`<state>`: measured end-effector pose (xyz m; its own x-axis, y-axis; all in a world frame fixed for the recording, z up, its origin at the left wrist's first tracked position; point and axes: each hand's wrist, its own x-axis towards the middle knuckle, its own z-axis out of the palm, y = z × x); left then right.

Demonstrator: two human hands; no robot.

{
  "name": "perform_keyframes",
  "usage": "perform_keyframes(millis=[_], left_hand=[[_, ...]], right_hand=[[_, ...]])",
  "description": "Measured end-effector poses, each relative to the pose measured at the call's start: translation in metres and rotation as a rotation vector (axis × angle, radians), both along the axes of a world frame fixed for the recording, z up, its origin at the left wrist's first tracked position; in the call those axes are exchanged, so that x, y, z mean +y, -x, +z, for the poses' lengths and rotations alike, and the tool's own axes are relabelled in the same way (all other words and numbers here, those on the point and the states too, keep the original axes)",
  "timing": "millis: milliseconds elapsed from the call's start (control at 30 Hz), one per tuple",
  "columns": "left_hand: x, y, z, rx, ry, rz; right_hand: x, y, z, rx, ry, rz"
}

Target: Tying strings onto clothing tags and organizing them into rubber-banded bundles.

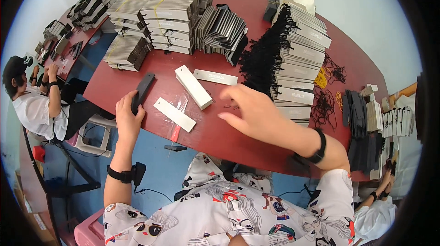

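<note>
My left hand [129, 113] grips the near end of a small stack of long black hang tags [143, 91] at the table's left front. Over the table, my right hand [250, 108] is open, thumb apart from the fingers, with nothing visible in it. Between the hands stands a neat stack of white hang tags [193, 88] with a hole at one end. A white tag [215, 77] lies behind it, and another [175, 114] rests nearer me over a clear plastic strip with a red end [176, 132]. Small dark bits [232, 106] lie beside my right hand.
Bundled tag stacks [169, 12] fill the back left of the red table [220, 140]. A long row of tags [300, 62] with black cords [263, 60] runs along the right. Yellow bands [320, 79], loose cords [324, 108] and black tags [355, 113] lie beyond. Co-workers sit at both sides.
</note>
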<state>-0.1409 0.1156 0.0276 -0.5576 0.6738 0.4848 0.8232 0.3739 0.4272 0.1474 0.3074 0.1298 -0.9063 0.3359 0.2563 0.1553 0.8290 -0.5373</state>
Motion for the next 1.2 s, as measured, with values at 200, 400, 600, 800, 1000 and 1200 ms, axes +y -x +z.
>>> perform_keyframes(millis=[200,400,600,800,1000,1200], left_hand=[[-0.008,0.006,0.003,0.157,-0.036,0.055],[0.001,-0.017,0.031,0.047,0.033,-0.431],[0.031,-0.003,0.035,0.06,0.217,-0.753],[0.06,-0.003,0.033,0.038,0.202,-0.872],[0.074,-0.002,0.04,-0.047,0.221,-0.904],[0.084,0.012,0.061,-0.039,0.117,-0.883]], right_hand=[[0.007,0.106,-0.018,-0.373,-0.076,-0.21],[0.001,0.127,-0.038,-0.485,-0.181,-0.217],[0.012,0.123,-0.052,-0.472,-0.237,-0.271],[0.032,0.118,-0.054,-0.444,-0.244,-0.302],[0.046,0.123,-0.047,-0.466,-0.158,-0.246],[0.088,0.103,-0.002,-0.33,0.045,-0.316]])
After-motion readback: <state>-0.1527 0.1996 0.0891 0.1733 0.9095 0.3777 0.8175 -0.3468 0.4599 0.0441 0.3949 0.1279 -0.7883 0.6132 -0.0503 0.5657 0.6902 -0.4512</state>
